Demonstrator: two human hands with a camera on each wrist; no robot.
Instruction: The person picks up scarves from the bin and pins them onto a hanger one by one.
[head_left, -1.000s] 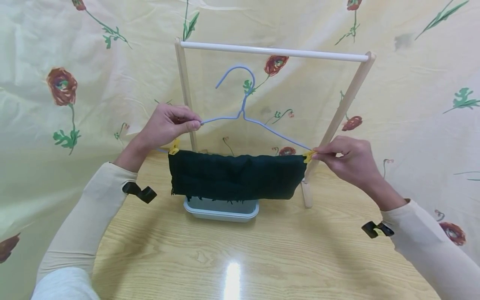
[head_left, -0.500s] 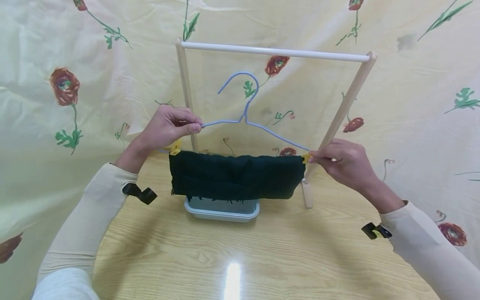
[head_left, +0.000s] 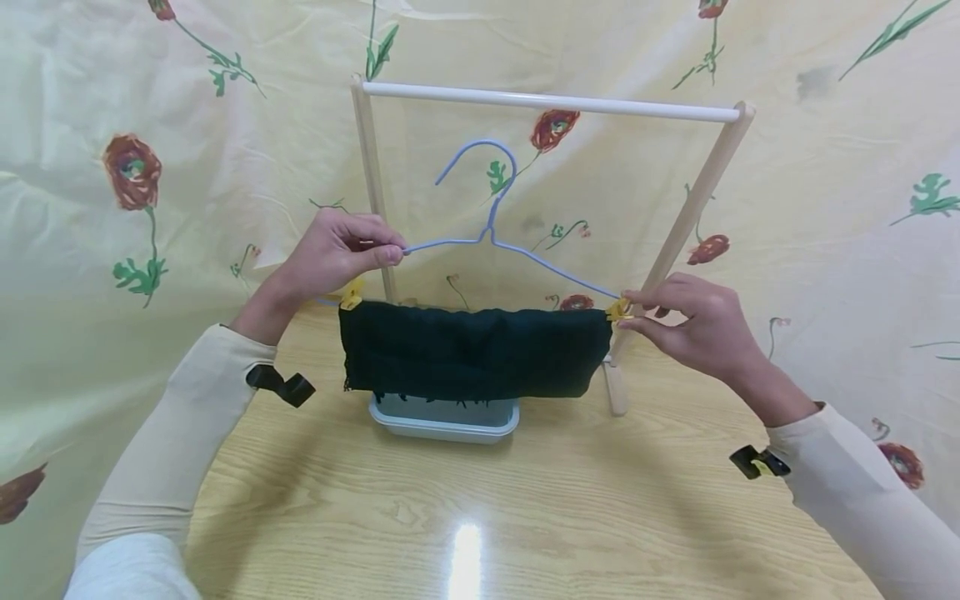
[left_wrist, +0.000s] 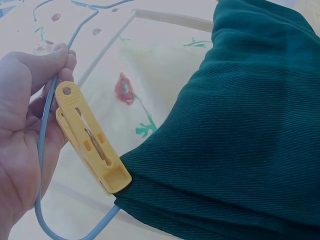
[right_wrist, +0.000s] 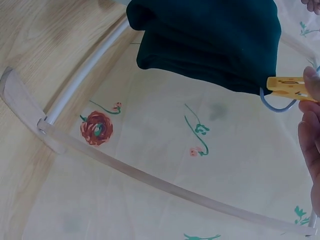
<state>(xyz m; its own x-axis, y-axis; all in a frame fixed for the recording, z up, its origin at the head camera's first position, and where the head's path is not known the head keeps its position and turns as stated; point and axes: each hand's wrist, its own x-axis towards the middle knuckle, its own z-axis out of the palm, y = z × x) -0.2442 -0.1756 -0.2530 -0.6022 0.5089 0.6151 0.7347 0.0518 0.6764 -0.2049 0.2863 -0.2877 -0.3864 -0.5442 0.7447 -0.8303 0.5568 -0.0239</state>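
My left hand [head_left: 341, 250] pinches the left shoulder of a blue wire hanger [head_left: 491, 212] between thumb and fingers. A dark green, fine-ribbed cloth [head_left: 476, 354] hangs folded over the hanger's lower bar. One yellow clothespin [left_wrist: 92, 137] clamps the cloth's left end, just below my left hand, in the left wrist view. At the right end, my right hand [head_left: 693, 321] pinches a second yellow clothespin [right_wrist: 287, 87] by its handles, with the thumb and a fingertip on them. That clothespin's jaws are at the cloth's upper corner. The cloth hides most of the lower bar.
Behind the hanger stands a rack with wooden legs [head_left: 693, 200] and a white rod [head_left: 547, 102] above the hook. A pale blue basin [head_left: 450, 431] sits on the wooden table [head_left: 360, 508] under the cloth. Flowered fabric [head_left: 247, 125] covers the background.
The hanger's hook has shifted slightly right and down from a second ago. My right fingers have moved a little on the right clothespin, showing more of it. My left hand stays nearly still.
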